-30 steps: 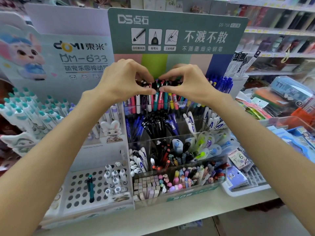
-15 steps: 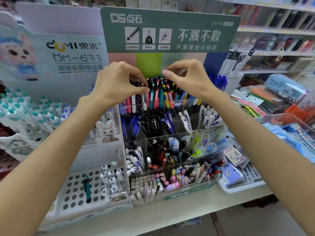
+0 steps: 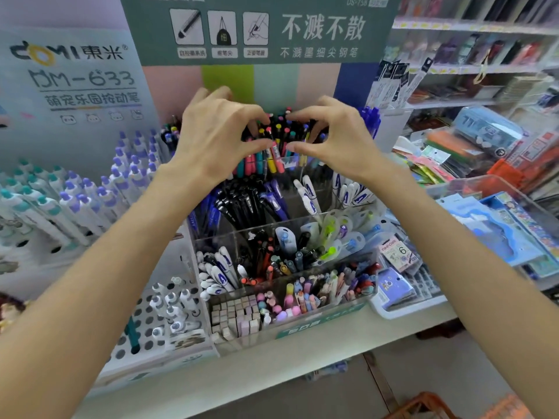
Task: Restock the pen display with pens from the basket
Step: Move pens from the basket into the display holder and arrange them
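A clear tiered pen display (image 3: 357,306) stands on the white shelf under a green header card. Its top rear compartment holds a bunch of colourful pens (image 3: 276,133) with black caps and coloured dots. My left hand (image 3: 217,137) cups the bunch from the left, thumb in front and fingers curled behind. My right hand (image 3: 335,140) mirrors it from the right. The thumbs and forefingers nearly meet around the pens. An orange basket (image 3: 423,406) shows at the bottom edge; its contents are out of view.
Lower tiers hold black and blue pens (image 3: 242,204), white-capped pens (image 3: 217,273), and pastel pens and erasers (image 3: 302,297). A white peg stand with teal and purple pens (image 3: 69,204) stands to the left. Pencil cases and packaged goods (image 3: 490,225) crowd the right side.
Both hands stay on the bunch of colourful pens, and their fingers have spread into wider curves around it. The view has moved closer and tipped down, bringing the orange basket into sight.
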{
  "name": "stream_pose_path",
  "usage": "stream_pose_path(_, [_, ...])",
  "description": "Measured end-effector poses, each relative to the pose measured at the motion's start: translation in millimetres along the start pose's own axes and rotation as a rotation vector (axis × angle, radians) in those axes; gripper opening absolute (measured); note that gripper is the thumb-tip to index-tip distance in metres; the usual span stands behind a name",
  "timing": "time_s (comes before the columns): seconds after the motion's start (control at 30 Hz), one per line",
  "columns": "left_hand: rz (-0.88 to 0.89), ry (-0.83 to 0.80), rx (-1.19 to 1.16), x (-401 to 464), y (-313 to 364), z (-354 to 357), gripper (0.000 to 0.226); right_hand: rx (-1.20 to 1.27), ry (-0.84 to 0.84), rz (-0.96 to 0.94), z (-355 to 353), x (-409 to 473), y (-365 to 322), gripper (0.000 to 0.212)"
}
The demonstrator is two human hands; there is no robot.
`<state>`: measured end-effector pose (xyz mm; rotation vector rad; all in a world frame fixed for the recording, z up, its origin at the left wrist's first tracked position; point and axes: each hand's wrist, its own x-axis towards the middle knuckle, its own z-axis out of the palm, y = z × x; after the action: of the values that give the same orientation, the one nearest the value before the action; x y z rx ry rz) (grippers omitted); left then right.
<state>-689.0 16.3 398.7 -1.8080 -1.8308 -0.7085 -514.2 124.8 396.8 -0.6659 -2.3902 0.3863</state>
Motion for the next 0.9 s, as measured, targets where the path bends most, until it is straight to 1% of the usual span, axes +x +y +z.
stream_pose_path(0.07, [-0.005, -0.001, 0.014, 1.5, 0.6, 0.4, 0.040, 0.033, -0.037, 0.009, -4.4, 4.0, 2.6, 0.041])
stream_pose_path(0.17, [-0.014, -0.008, 0.002, 4.9, 4.0, 1.9, 0.038, 0.089, -0.097, 0.000, -8.2, 11.8, 3.5, 0.031])
stream_pose_path(0.3, [-0.043, -0.019, -0.033, 7.4, 10.2, 3.4, 0.038, 0.077, -0.141, 0.032, -9.3, 18.9, 3.5, 0.025])
stream_pose_path(0.43, [-0.111, -0.012, -0.138, 8.0, 12.8, 3.6, 0.033, 0.035, -0.144, -0.002, -11.0, 21.9, 1.2, 0.020])
stream_pose_path(0.5, [-0.134, -0.060, -0.200, 9.9, 12.4, 2.1, 0.031, 0.048, -0.163, -0.002, -13.6, 22.2, 0.7, 0.018])
stream_pose_path(0.63, [-0.119, -0.191, -0.275, 29.1, 3.4, -19.1, 0.027, 0.115, -0.209, 0.008, -25.2, 29.5, -2.3, 0.018])
stream_pose_path(0.73, [-0.070, -0.318, -0.215, 46.4, -0.4, -28.8, 0.027, 0.079, -0.314, 0.028, -33.1, 39.7, -4.5, 0.023])
stream_pose_path(0.8, [-0.044, -0.364, -0.171, 53.1, 4.8, -27.7, 0.026, 0.028, -0.368, 0.048, -31.7, 43.3, -4.5, 0.025])
stream_pose_path(0.83, [-0.038, -0.380, -0.149, 54.6, 8.1, -26.1, 0.026, 0.026, -0.355, 0.053, -29.2, 43.8, -4.1, 0.025])
stream_pose_path(0.9, [-0.035, -0.380, -0.093, 53.2, 14.2, -24.0, 0.026, 0.033, -0.262, 0.040, -21.7, 41.2, -1.4, 0.026])
